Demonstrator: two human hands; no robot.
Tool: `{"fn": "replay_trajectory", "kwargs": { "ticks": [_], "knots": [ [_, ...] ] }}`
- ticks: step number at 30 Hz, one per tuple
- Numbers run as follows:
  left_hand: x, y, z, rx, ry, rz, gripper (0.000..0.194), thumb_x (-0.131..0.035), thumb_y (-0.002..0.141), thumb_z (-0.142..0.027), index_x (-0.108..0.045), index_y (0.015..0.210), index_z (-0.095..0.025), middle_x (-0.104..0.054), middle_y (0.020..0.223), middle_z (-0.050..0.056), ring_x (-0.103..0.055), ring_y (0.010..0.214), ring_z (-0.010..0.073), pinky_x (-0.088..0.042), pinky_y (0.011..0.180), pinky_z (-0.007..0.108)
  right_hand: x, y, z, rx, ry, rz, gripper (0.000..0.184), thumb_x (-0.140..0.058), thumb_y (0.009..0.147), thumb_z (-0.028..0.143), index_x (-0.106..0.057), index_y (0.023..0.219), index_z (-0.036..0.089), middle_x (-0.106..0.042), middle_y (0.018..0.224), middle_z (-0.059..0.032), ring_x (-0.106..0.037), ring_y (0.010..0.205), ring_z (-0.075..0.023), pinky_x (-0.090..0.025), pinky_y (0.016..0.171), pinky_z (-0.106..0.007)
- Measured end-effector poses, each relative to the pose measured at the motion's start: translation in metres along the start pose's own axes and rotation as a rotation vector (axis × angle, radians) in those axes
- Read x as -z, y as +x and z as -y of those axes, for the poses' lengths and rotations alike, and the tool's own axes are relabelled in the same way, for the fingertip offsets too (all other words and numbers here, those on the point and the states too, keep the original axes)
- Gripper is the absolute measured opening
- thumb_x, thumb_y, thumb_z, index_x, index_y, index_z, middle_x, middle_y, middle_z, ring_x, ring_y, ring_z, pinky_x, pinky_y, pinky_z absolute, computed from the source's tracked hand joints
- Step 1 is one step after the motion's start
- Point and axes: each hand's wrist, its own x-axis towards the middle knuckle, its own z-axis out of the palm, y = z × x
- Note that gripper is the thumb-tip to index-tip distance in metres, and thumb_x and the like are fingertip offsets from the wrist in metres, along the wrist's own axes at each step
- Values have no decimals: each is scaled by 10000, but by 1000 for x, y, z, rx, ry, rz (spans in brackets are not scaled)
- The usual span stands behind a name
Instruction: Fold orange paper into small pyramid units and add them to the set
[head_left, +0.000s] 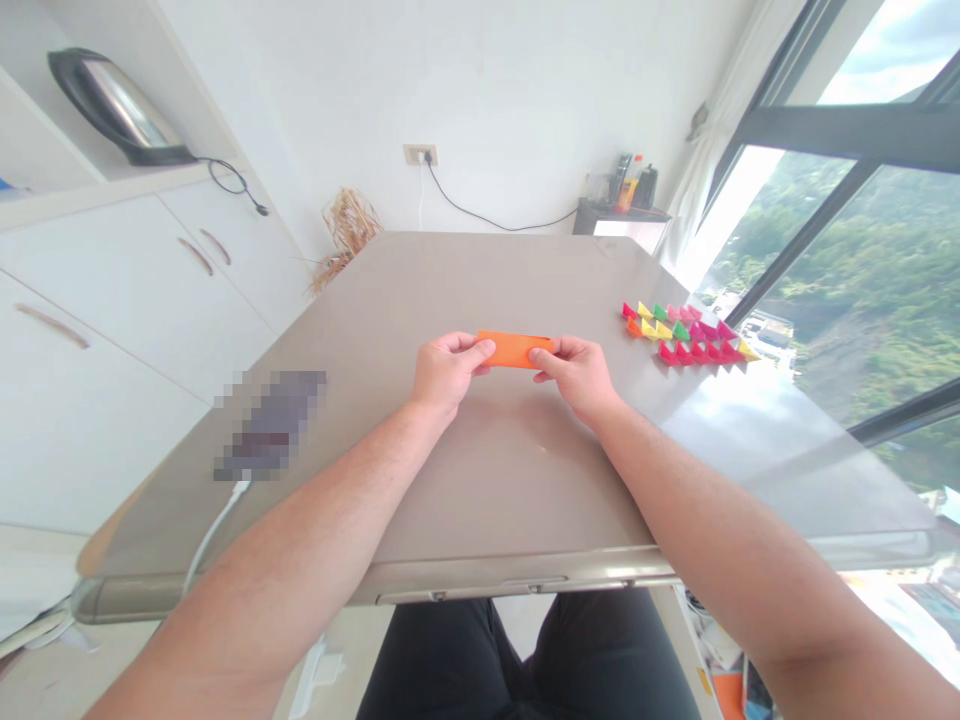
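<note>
A folded piece of orange paper [514,350] is held up between both hands above the grey table [465,470]. My left hand [448,372] pinches its left end, thumb on the near face and fingers behind. On the right end, my right hand [579,372] grips in the same way, its thumb pressed on the lower corner. A slit along the paper's top right edge shows it has more than one layer. Off to the right stand rows of small folded paper pieces [686,332] in red, pink, yellow, green and orange.
A pixelated dark object [277,420] with a white cable [214,530] lies at the left of the table. Bottles [628,190] stand on a small cabinet behind the far edge. Dried stalks [349,235] are at the far left corner, and windows [840,250] line the right.
</note>
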Motion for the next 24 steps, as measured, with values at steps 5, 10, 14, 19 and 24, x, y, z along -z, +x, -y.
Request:
{"fn": "replay_trajectory", "kwargs": {
  "ticks": [5, 10, 14, 19, 24],
  "knots": [
    [2, 2, -2, -9, 7, -8, 231, -830, 694, -388, -723, 717, -184, -736, 839, 67, -686, 859, 217, -565, 794, 370, 2, -1, 7, -5, 8, -2, 261, -796, 721, 424, -700, 838, 211, -740, 909, -33, -681, 807, -173, -574, 776, -336],
    [4, 2, -3, -40, 111, 63, 221, -826, 689, -394, -733, 696, -194, -719, 766, 49, -642, 755, 187, -516, 779, 348, 10, -4, 21, 78, -63, -37, 403, -801, 709, 413, -708, 1064, 247, -718, 1221, -60, -678, 1083, -228, -546, 867, -350],
    [3, -2, -1, -45, 255, 230, 238, -839, 678, -406, -723, 662, -200, -686, 689, 25, -580, 656, 161, -456, 698, 324, 11, -6, 23, -1, -237, 147, 302, -794, 711, 456, -769, 891, 215, -751, 868, -36, -670, 809, -198, -515, 714, -316],
    [2, -6, -1, -46, 361, 351, 313, -832, 703, -459, -670, 623, -203, -630, 632, 4, -518, 588, 138, -380, 596, 301, 6, -8, 20, 13, -304, 242, 270, -810, 681, 454, -724, 702, 199, -664, 651, 5, -550, 608, -138, -408, 554, -269],
    [0, -7, -3, -8, 249, 344, 270, -841, 694, -436, -717, 683, -196, -699, 709, 38, -602, 665, 166, -466, 678, 325, 0, -9, 17, -28, -200, 159, 271, -792, 673, 447, -678, 651, 202, -620, 602, 14, -514, 566, -131, -389, 522, -271]
  ]
}}
